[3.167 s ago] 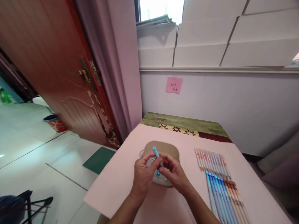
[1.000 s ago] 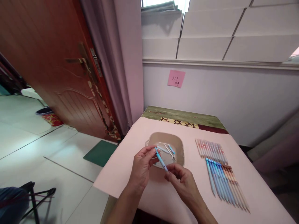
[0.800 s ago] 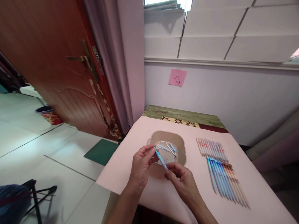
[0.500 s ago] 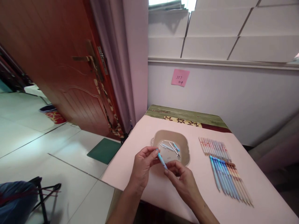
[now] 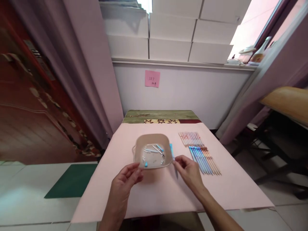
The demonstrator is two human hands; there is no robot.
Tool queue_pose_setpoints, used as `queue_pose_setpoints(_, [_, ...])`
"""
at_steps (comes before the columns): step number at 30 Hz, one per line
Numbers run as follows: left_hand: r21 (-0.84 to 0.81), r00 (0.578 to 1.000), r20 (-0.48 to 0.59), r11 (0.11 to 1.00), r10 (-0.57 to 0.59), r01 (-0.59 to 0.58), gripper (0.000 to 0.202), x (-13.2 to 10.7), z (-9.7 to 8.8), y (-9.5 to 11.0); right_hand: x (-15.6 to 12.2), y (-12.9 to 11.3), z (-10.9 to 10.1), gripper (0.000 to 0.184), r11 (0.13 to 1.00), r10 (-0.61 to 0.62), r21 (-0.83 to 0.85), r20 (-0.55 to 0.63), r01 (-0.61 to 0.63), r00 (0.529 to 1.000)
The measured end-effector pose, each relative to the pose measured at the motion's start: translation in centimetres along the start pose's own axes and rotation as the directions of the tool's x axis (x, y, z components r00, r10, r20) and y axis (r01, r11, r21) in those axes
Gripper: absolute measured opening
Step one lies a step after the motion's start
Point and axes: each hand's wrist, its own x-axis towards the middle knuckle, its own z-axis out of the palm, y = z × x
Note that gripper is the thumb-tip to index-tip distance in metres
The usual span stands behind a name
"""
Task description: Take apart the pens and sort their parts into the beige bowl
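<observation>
My right hand [image 5: 189,170] pinches a light blue pen [image 5: 171,150], held upright just off the right side of a beige plastic bin [image 5: 166,141]. Part of the pen is behind my fingertips. By the bin's front left corner is my left hand [image 5: 127,179], fingers bent and thumb slightly apart, with nothing visible between them. Inside the bin lie a small blue piece [image 5: 146,164] near the front wall, a light blue pen barrel [image 5: 151,150], white thin refills [image 5: 157,150] and several tiny white parts.
Blue and brown pens [image 5: 201,160] lie in a row on the pink-covered table [image 5: 149,199], right of the bin. Behind them is a row of clear pens with reddish parts [image 5: 191,139]. A pink note [image 5: 152,79] is stuck on the wall. A dark chair stands at the right.
My view has turned right. My hands have moved apart: the right carries the blue pen to the bin's right side, while the left has let go of it. A small blue piece now shows in the bin.
</observation>
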Motion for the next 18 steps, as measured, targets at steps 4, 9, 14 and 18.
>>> queue_pose_setpoints(4, [0.067, 0.999, -0.024, 0.997, -0.025, 0.027, 0.048, 0.4, -1.5, -1.1, 2.2, 3.9, -3.1, 0.026, 0.89, 0.174, -0.406, -0.121, -0.209, 0.977])
queue_pose_setpoints(9, [0.122, 1.0, -0.012, 0.992, -0.019, 0.02, 0.049, 0.7, -1.6, -1.7, 4.1, 6.1, -4.0, 0.025, 0.664, 0.334, -0.673, -0.122, -0.325, 0.934])
queue_pose_setpoints(14, [0.189, 1.0, 0.021, 0.982, -0.004, -0.001, 0.047, 1.1, -1.7, -2.2, 5.0, 6.7, -3.6, 0.026, 0.572, 0.369, -0.752, -0.12, -0.327, 0.922])
queue_pose_setpoints(18, [0.331, 0.994, 0.011, 0.937, 0.111, -0.109, 0.037, 1.2, -1.6, -2.8, 5.2, 7.4, -3.5, 0.025, 0.557, 0.365, -0.768, -0.116, -0.316, 0.924])
